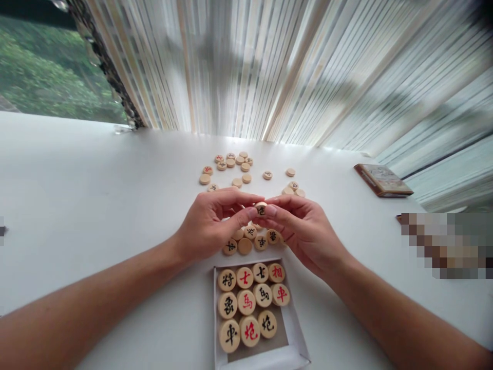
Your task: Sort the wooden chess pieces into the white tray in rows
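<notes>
Between the fingertips of both hands is one round wooden Chinese chess piece [261, 209] with a black character, tilted towards me. My left hand [215, 221] pinches its left side, and my right hand [304, 221] pinches its right side. Just below the hands stands a white open box [298, 336] holding rows of face-up pieces, some with red characters and some with black. Its front right corner shows bare grey bottom. More loose pieces [245, 246] lie between the hands and the box, partly covered by my fingers.
Farther back on the white table [154, 180], several loose chess pieces [230, 163] lie scattered, some face down. A brown-edged box [385, 180] lies at the right, with a blurred-out object [442, 246] nearer me. Striped string curtains [231, 67] hang along the back edge.
</notes>
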Tool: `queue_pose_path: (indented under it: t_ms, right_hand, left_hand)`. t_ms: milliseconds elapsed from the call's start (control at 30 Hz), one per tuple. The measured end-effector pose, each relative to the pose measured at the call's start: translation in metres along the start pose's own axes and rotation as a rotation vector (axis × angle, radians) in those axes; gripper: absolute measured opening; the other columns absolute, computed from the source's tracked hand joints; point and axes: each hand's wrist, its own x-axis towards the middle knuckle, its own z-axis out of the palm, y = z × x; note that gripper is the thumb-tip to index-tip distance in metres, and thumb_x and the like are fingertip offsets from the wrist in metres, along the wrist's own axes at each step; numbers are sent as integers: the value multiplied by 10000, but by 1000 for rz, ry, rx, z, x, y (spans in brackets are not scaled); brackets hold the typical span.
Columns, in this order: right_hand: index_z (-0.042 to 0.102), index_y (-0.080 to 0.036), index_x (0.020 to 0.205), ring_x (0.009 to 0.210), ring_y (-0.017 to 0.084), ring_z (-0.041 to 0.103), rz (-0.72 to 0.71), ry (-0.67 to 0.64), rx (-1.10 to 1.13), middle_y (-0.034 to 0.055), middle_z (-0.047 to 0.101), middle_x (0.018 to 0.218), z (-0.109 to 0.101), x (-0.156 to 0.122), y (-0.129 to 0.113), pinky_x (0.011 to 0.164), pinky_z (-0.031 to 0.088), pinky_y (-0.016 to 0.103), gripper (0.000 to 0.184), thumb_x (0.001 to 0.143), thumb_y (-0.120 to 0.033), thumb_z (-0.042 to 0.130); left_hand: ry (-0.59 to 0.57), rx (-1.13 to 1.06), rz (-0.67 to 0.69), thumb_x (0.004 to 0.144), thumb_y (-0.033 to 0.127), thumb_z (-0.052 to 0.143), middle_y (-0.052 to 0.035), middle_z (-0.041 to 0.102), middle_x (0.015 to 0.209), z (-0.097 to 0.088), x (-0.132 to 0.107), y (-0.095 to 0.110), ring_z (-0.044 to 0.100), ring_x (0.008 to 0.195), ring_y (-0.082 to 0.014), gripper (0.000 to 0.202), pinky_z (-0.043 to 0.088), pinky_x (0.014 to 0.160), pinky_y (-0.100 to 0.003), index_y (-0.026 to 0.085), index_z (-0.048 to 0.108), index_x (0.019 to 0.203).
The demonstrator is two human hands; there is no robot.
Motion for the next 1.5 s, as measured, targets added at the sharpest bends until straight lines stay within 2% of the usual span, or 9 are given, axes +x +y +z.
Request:
queue_pose_path:
  t_ms: [267,400,533,667,833,1000,1267,1500]
  right_hand:
    - [870,-230,931,844,176,805,84,11,51,40,853,916,0,1,-1,847,687,306,253,726,-308,996]
    - [872,-226,953,842,179,820,101,-5,63,45,860,913,0,0,-1,815,690,278,276,716,-283,1000]
    - [872,-213,956,787,180,820,85,-18,46,55,863,927,1,0,-1,780,697,288,283,718,-295,1002]
    - [867,-194,952,676,178,799,76,-24,5,63,854,861,2,0,-1,704,705,313,331,694,-336,1018]
    - [846,-188,890,614,181,781,48,1,-59,40,818,725,2,-1,-1,591,679,277,343,656,-353,1036]
    - [828,-183,810,536,149,728,18,-22,-115,38,798,674,2,-3,-1,524,611,237,296,708,-396,1007]
    - [824,-185,818,547,141,710,-5,-70,-109,31,783,662,2,-3,-2,544,593,245,299,780,-450,957]
    - [784,-175,805,543,129,695,-2,-89,-103,6,766,650,2,-3,-1,543,599,235,356,671,-400,1025]
  left_hand:
    - [5,-68,-46,883,182,842,-88,860,1003,0,-1,-2,840,904,-217,280,723,823,-294,158,831,1161]
    - [-7,-96,-50,877,160,848,-70,861,951,0,0,0,844,888,-205,242,720,793,-257,158,844,1119]
    - [-5,-54,-44,872,215,879,-72,859,901,-1,1,-1,841,823,-207,245,721,729,-255,157,851,1109]
    - [-11,-17,-29,876,225,879,-73,857,887,-2,0,-2,833,769,-200,259,718,692,-250,157,852,1124]
    - [-36,79,27,886,168,845,-79,855,994,-2,-4,-2,828,844,-197,269,715,761,-261,178,851,1155]
    - [-85,207,120,900,128,807,-67,825,946,-1,-5,1,787,796,-160,257,676,726,-230,189,855,1145]
    - [-78,177,130,901,151,831,-66,839,962,-1,-5,1,798,821,-172,222,678,747,-247,182,852,1120]
    - [-71,181,155,899,123,827,-80,837,965,-1,-6,0,796,824,-164,241,668,740,-244,153,846,1137]
